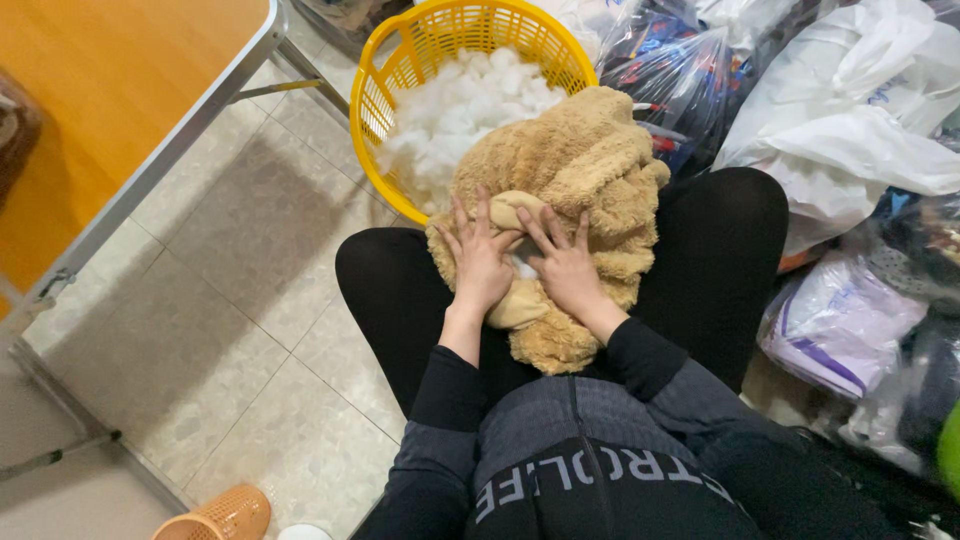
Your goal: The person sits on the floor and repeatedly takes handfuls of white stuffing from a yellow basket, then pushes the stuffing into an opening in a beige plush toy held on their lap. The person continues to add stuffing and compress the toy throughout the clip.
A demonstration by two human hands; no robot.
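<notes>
A tan plush toy skin (580, 160) lies across my lap, its fuzzy side outward and a smoother beige patch (515, 300) under my hands. My left hand (480, 262) presses flat on that patch with fingers spread. My right hand (565, 262) rests beside it, fingers spread too, pushing down at an opening where a bit of white stuffing (523, 266) shows between the hands. Just beyond my knees stands a yellow plastic basket (400, 70) full of white fibre filling (465, 105); the plush leans against its rim.
An orange folding table (110, 90) with a metal edge stands at left over a tiled floor (240, 290). Piled plastic bags (850, 110) crowd the right side. A small orange basket (215, 518) sits at the bottom left.
</notes>
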